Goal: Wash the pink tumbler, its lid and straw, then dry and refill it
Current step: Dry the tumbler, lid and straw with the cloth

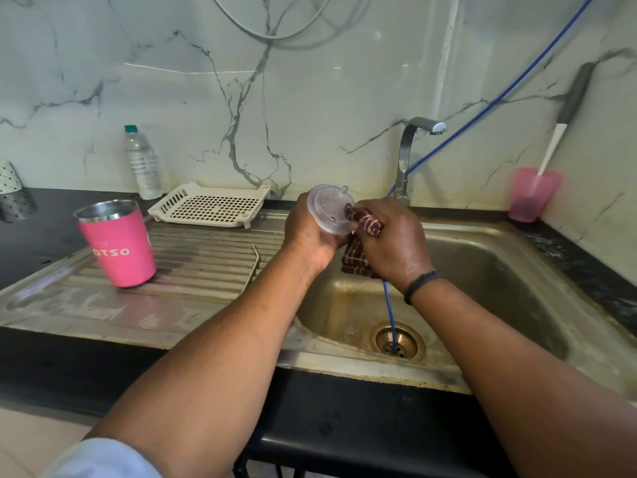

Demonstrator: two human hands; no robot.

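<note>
Left hand point(312, 236) gripping round clear plastic lid point(331, 209) by its rim, above steel sink point(482, 257) | right hand point(389, 239) pinching dark red striped cloth point(358, 250) against lid | lid likely light, stiff, wet-slick; rim hold safest | pink steel tumbler point(119, 243) upright left of sink.

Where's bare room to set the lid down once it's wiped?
Free: the ribbed drainboard between the pink tumbler and the sink basin, short of the straw, and the empty white rack behind it. Crowded: over the basin, where both hands work the lid and cloth.
</note>
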